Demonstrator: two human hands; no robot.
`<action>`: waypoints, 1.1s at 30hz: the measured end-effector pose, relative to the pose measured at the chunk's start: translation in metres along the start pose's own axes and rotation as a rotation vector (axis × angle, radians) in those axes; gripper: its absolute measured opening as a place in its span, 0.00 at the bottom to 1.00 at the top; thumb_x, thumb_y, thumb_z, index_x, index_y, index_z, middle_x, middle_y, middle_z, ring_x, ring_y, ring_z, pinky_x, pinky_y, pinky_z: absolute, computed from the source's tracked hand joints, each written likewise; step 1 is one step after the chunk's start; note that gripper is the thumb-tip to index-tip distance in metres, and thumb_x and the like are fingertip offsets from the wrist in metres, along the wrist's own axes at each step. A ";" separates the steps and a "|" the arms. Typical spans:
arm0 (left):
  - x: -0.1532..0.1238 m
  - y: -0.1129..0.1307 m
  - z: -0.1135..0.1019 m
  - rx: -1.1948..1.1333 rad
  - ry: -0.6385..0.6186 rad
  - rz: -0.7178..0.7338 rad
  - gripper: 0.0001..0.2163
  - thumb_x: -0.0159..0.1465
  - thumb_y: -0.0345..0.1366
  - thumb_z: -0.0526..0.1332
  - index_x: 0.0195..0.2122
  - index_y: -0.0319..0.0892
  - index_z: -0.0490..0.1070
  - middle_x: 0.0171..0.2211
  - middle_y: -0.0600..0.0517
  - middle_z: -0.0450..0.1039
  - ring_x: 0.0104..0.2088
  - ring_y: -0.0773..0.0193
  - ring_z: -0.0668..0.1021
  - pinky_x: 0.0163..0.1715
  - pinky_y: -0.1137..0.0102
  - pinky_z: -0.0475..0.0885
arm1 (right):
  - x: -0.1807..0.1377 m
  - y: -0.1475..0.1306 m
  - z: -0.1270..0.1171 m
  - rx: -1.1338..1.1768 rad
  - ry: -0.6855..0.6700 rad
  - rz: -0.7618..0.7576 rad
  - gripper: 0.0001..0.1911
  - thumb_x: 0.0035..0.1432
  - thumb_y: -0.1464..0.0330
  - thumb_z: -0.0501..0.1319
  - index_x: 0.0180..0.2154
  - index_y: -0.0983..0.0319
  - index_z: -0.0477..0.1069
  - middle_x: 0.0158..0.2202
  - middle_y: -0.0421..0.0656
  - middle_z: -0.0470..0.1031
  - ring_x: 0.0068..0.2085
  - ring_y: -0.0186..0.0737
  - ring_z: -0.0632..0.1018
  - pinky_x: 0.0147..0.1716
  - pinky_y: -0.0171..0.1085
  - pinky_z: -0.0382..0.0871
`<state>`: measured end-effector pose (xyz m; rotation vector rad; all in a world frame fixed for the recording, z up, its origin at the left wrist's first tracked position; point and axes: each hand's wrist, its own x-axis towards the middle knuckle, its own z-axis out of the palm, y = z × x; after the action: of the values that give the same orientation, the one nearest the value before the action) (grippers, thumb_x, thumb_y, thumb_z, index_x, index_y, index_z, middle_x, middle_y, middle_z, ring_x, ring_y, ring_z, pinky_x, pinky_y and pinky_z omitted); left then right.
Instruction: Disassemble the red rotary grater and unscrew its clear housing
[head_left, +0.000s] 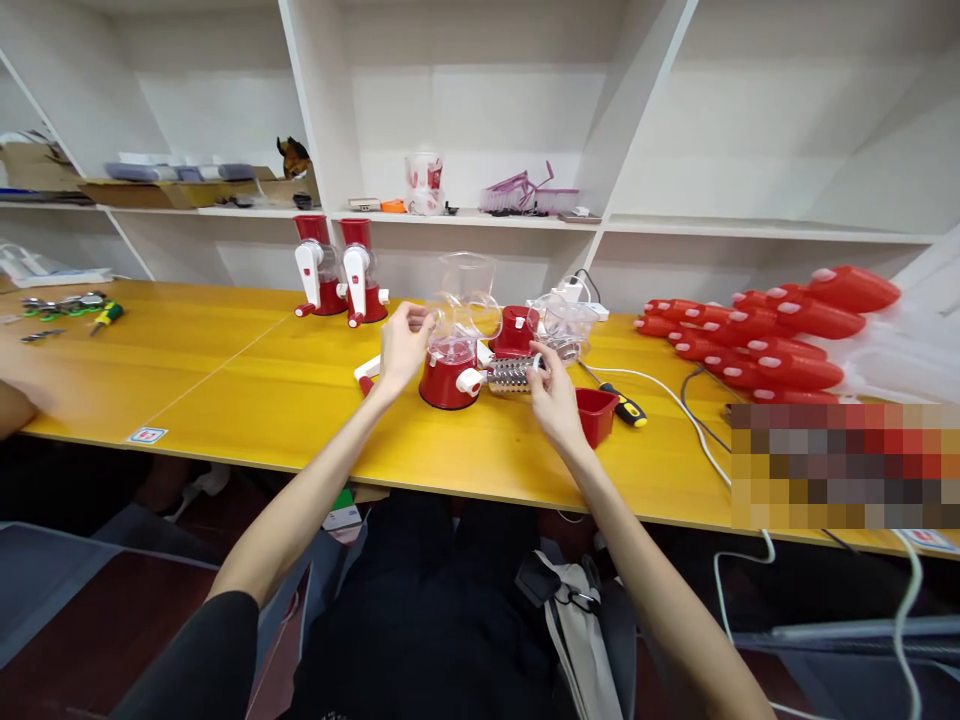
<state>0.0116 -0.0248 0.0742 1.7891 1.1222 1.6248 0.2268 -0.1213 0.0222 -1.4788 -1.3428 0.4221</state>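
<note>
In front of me a rotary grater stands upright, its red base [448,385] carrying a clear plastic housing [469,280]. My left hand [405,345] pinches the left edge of that housing. Between the fingers of my right hand [555,392] is the white-rimmed end of a metal grater drum [512,375], lying level just right of the base. A white lever [470,381] sticks out at the base's front right. Partly hidden behind my left hand lies a white crank handle [367,370] with a red knob. A red hopper [596,412] rests beside my right wrist.
Two assembled graters [358,275] stand at the back left. Behind the drum are another red base [514,330] and a clear housing [562,322]. A screwdriver [626,408] and cables lie to the right, near a pile of red-and-white parts [780,325].
</note>
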 end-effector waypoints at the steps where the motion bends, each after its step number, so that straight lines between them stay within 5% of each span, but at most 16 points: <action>1: 0.002 -0.001 0.000 -0.045 -0.030 -0.021 0.08 0.64 0.39 0.63 0.38 0.40 0.71 0.37 0.46 0.79 0.40 0.60 0.81 0.40 0.65 0.80 | 0.000 -0.001 0.000 -0.022 -0.028 0.000 0.23 0.66 0.56 0.57 0.53 0.66 0.67 0.48 0.47 0.72 0.47 0.34 0.75 0.49 0.40 0.76; 6: -0.002 -0.020 -0.026 -0.109 -0.175 -0.059 0.15 0.70 0.47 0.55 0.42 0.40 0.70 0.44 0.43 0.79 0.45 0.58 0.82 0.41 0.64 0.80 | -0.002 -0.006 -0.004 -0.135 -0.208 0.005 0.23 0.65 0.57 0.58 0.55 0.66 0.67 0.49 0.47 0.72 0.48 0.35 0.75 0.50 0.41 0.76; 10: -0.001 -0.042 -0.057 0.523 -0.256 0.001 0.14 0.69 0.44 0.55 0.49 0.41 0.68 0.54 0.41 0.75 0.56 0.53 0.77 0.55 0.58 0.72 | -0.010 -0.015 -0.014 -0.197 -0.325 -0.022 0.22 0.65 0.58 0.58 0.54 0.66 0.67 0.48 0.47 0.72 0.47 0.33 0.75 0.48 0.40 0.76; 12: 0.003 -0.049 -0.065 0.772 -0.353 -0.075 0.18 0.65 0.47 0.61 0.50 0.40 0.68 0.56 0.36 0.72 0.58 0.46 0.75 0.56 0.55 0.70 | -0.014 -0.023 -0.020 -0.206 -0.298 -0.047 0.22 0.65 0.57 0.58 0.53 0.66 0.68 0.47 0.46 0.73 0.46 0.33 0.75 0.48 0.39 0.76; 15: 0.009 -0.054 -0.068 0.865 -0.440 -0.176 0.18 0.57 0.49 0.68 0.38 0.39 0.71 0.48 0.33 0.77 0.51 0.38 0.79 0.51 0.54 0.71 | -0.020 -0.037 -0.026 -0.172 -0.212 -0.092 0.22 0.65 0.56 0.57 0.51 0.66 0.69 0.42 0.45 0.73 0.42 0.30 0.75 0.45 0.37 0.75; 19: -0.002 -0.050 -0.082 0.894 -0.423 -0.216 0.15 0.62 0.49 0.61 0.31 0.42 0.66 0.40 0.35 0.79 0.47 0.40 0.81 0.46 0.56 0.73 | -0.030 -0.057 -0.031 -0.048 -0.153 -0.140 0.19 0.65 0.56 0.57 0.45 0.65 0.71 0.29 0.40 0.74 0.30 0.28 0.74 0.37 0.33 0.72; 22: -0.034 -0.030 -0.106 0.804 -0.331 -0.204 0.14 0.68 0.49 0.52 0.36 0.43 0.63 0.36 0.41 0.79 0.39 0.49 0.83 0.37 0.62 0.75 | -0.037 -0.069 -0.032 0.105 -0.139 -0.155 0.19 0.64 0.54 0.56 0.42 0.63 0.71 0.27 0.41 0.75 0.27 0.29 0.75 0.34 0.32 0.70; 26: -0.091 0.032 -0.115 0.002 -0.114 -0.139 0.15 0.66 0.53 0.57 0.38 0.47 0.58 0.21 0.59 0.69 0.16 0.67 0.71 0.17 0.74 0.68 | -0.047 -0.085 -0.028 0.353 -0.225 -0.166 0.24 0.63 0.50 0.55 0.45 0.64 0.70 0.36 0.45 0.78 0.36 0.32 0.79 0.36 0.33 0.76; 30: -0.119 0.090 -0.072 -0.220 -0.373 -0.006 0.13 0.68 0.50 0.57 0.40 0.46 0.61 0.20 0.60 0.67 0.15 0.71 0.69 0.15 0.76 0.64 | -0.059 -0.099 -0.026 0.536 -0.340 -0.182 0.29 0.60 0.47 0.58 0.52 0.61 0.66 0.50 0.48 0.75 0.47 0.35 0.79 0.43 0.36 0.80; 33: -0.116 0.101 -0.037 -0.043 -0.436 0.168 0.11 0.69 0.47 0.58 0.43 0.46 0.66 0.27 0.56 0.73 0.23 0.69 0.75 0.22 0.75 0.69 | -0.066 -0.104 -0.027 0.614 -0.322 -0.170 0.30 0.58 0.47 0.60 0.54 0.58 0.62 0.54 0.48 0.73 0.49 0.34 0.78 0.46 0.36 0.79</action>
<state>0.0058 -0.1821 0.0937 2.1194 0.7499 1.2417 0.1748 -0.2096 0.0958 -0.8045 -1.4039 0.8978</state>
